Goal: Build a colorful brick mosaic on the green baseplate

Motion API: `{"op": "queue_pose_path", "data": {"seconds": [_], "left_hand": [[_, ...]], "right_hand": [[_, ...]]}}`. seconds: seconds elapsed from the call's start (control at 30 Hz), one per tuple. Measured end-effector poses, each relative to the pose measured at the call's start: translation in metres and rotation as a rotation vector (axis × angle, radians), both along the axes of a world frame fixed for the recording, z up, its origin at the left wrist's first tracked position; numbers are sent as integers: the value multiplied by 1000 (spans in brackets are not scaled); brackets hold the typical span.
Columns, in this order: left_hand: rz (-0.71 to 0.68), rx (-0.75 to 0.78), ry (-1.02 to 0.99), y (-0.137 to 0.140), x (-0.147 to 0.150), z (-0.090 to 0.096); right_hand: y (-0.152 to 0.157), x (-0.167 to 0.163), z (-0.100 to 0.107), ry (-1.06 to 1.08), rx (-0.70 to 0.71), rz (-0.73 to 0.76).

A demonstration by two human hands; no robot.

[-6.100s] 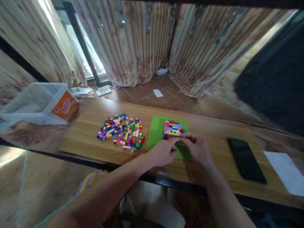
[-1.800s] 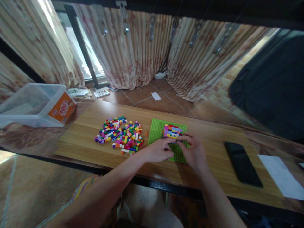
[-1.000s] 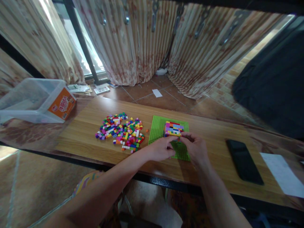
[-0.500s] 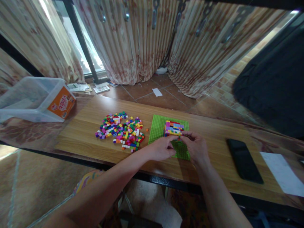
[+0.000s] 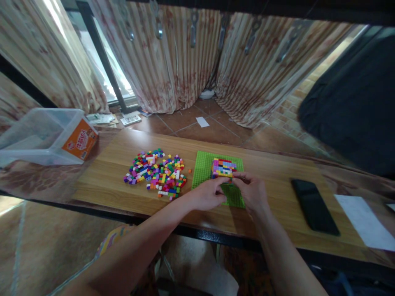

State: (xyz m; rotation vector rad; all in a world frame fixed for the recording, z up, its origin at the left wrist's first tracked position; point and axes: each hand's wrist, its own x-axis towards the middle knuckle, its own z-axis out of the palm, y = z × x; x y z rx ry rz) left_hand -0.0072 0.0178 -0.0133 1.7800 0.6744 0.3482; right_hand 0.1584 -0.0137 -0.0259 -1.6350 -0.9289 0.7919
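Note:
A small box-like structure of multicoloured toy bricks stands on a green studded baseplate. My left hand lies over the baseplate's near part, its fingers bent and the fingertips pressed against the structure's near side. From the right, my right hand reaches the near right corner of the structure with thumb and forefinger brought together. Whatever sits between those fingertips is too small and too covered to make out. Both hands hide the lower near wall of the structure.
Left of the baseplate spreads a pile of loose bricks, with one orange brick apart from it. A black phone and a white paper sheet lie at the right. A clear plastic bin stands at the far left.
The camera view has tilted slightly, so the whole scene sits a little lower and further left. Both hands stay at the near side of the brick structure with almost the same grip.

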Motion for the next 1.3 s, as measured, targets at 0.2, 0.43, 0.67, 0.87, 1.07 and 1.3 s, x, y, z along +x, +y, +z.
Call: {"op": "queue_pose_path", "data": {"seconds": [0.2, 0.43, 0.67, 0.87, 1.07, 1.3], "left_hand": [[20, -38, -21, -1, -2, 4], [249, -130, -139, 5, -7, 6], [309, 99, -131, 7, -5, 3], [321, 214, -94, 4, -3, 4], [299, 237, -80, 3, -4, 5], [322, 128, -172, 2, -1, 7]], "right_hand": [[1, -1, 2, 92, 8, 1], [2, 4, 5, 191, 29, -56], [-1, 5, 8, -45, 73, -55], [-14, -7, 22, -395, 312, 229], [-17, -14, 26, -505, 278, 437], [-15, -8, 20, -519, 298, 366]]}}
